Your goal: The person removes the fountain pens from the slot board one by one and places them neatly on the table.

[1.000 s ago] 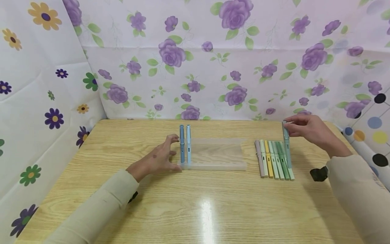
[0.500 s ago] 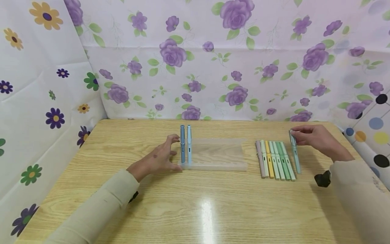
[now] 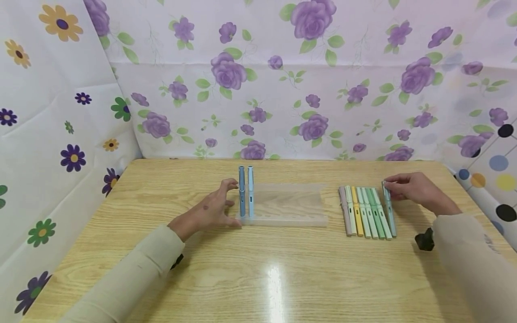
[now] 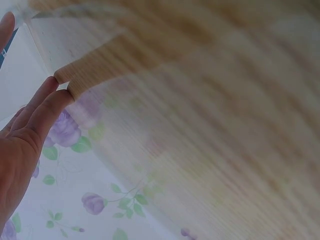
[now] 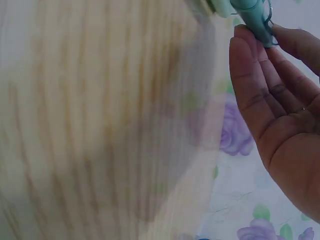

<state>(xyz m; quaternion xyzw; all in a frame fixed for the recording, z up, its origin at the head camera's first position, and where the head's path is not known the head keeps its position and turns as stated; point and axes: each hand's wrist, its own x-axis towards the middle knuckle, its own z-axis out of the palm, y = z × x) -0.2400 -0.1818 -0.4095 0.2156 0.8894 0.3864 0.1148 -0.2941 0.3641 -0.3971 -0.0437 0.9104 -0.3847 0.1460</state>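
Observation:
In the head view, my left hand (image 3: 210, 208) spans the left end of a clear tray (image 3: 282, 221), its thumb touching the front corner and its fingers loosely bent. The left wrist view shows that hand's fingers (image 4: 45, 107) nearly straight. A dark blue pen (image 3: 242, 197) and a light blue pen (image 3: 251, 197) stand side by side at the tray's left end. My right hand (image 3: 418, 193) pinches the upper end of a blue-grey pen (image 3: 389, 213), whose lower end is by the table. In the right wrist view, thumb and fingers hold this pen (image 5: 254, 17).
Several pens lie in a row just left of the held pen, among them a mauve one (image 3: 344, 211), a yellow one (image 3: 357, 211) and a green one (image 3: 375, 211). The wooden table (image 3: 226, 278) meets flowered cloth (image 3: 258, 89) behind.
My right hand first moved right and toward me with the blue-grey pen, then lowered it and came slightly left, beside the row. The left hand has stayed in place.

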